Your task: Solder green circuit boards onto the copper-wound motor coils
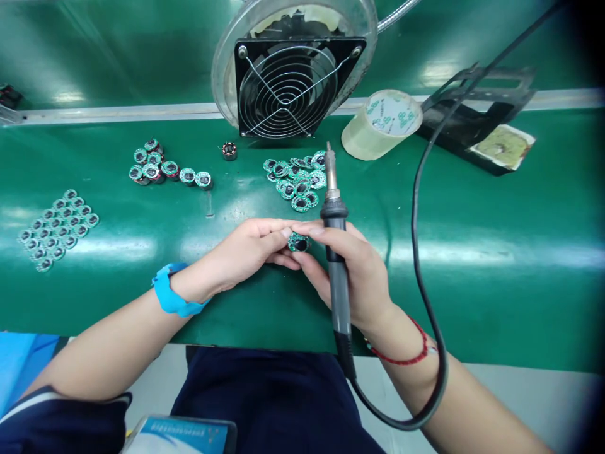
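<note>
A small round green circuit board [299,242] with a black centre sits between my two hands, above the green bench. My left hand [250,252] grips it from the left with thumb and fingers. From the right, the thumb and forefinger of my right hand [359,277] close around the same board. A soldering iron [338,271] lies across my right hand, tip pointing up and away; how the fingers hold its handle is partly hidden. Just beyond my hands is a loose heap of similar round boards [301,188]. Whether the board has a part under it is hidden.
Rows of round boards [59,230] lie at the left. Motor coils topped with boards [154,171] and one bare coil [229,151] stand further back. Behind are a fan [283,88], a tape roll [382,125] and an iron stand with sponge [503,148]. The iron's cable [416,221] loops right.
</note>
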`<state>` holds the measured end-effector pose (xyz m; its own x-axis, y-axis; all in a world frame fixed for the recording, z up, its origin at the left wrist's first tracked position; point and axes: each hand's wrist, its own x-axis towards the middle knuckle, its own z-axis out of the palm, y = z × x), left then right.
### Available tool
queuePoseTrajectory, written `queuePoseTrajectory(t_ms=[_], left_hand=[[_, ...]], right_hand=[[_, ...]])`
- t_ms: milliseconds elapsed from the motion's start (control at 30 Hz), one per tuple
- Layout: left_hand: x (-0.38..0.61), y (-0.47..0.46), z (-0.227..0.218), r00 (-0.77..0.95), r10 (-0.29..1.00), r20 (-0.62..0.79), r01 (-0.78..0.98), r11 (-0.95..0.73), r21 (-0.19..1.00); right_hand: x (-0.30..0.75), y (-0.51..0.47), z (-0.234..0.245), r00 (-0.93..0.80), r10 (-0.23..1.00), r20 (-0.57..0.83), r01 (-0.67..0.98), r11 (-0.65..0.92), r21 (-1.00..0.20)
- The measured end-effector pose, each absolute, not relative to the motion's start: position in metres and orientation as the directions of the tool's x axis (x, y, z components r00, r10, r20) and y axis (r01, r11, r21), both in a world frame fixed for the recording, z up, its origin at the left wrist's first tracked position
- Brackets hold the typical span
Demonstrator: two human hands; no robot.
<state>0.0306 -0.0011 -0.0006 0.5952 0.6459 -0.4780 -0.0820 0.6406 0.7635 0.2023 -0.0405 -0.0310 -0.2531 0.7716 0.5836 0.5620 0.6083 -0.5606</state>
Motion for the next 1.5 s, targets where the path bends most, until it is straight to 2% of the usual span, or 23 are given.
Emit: queuePoseTrajectory(t_ms=[167,300,400,533,633,733,867,1100,1333,1500], left_hand=[[0.033,-0.006,0.002,0.582,0.668,-0.463,-0.113,0.631,0.767],[0.039,-0.010,0.000,0.443,0.742,-0.503,-0.115,0.604,0.789],[0.041,-0.011,0.001,0.380,0.792,-0.479,-0.089,0.546,0.833],[0.036,-0.008,0.007,0.351,0.869,-0.350,0.117,0.330,0.937],[0.031,-0.009,0.008,0.430,0.856,-0.289,0.298,0.168,0.940],[0.029,-0.011,0.005,0.499,0.830,-0.250,0.331,0.085,0.940],[0.029,-0.013,0.002,0.486,0.860,-0.155,0.360,-0.035,0.932],[0.029,-0.012,0.006,0.503,0.864,0.001,0.503,-0.295,0.812],[0.027,-0.012,0.004,0.609,0.778,0.154,0.622,-0.589,0.516],[0.027,-0.014,-0.002,0.663,0.716,0.219,0.628,-0.692,0.356]], right_hand=[[0.199,-0.041,-0.032,-0.232,0.793,0.564,0.616,0.568,-0.546],[0.197,-0.041,-0.033,-0.249,0.786,0.566,0.633,0.574,-0.519],[0.196,-0.042,-0.032,-0.235,0.781,0.579,0.650,0.569,-0.504],[0.197,-0.044,-0.030,-0.176,0.791,0.586,0.595,0.559,-0.577],[0.198,-0.045,-0.028,-0.079,0.782,0.618,0.515,0.563,-0.647],[0.198,-0.044,-0.026,-0.028,0.807,0.590,0.459,0.535,-0.709],[0.198,-0.044,-0.023,0.009,0.860,0.511,0.416,0.461,-0.783],[0.202,-0.044,-0.022,-0.010,0.884,0.468,0.405,0.432,-0.806],[0.202,-0.045,-0.020,-0.107,0.889,0.446,0.499,0.436,-0.749],[0.201,-0.044,-0.020,-0.145,0.897,0.417,0.509,0.429,-0.746]])
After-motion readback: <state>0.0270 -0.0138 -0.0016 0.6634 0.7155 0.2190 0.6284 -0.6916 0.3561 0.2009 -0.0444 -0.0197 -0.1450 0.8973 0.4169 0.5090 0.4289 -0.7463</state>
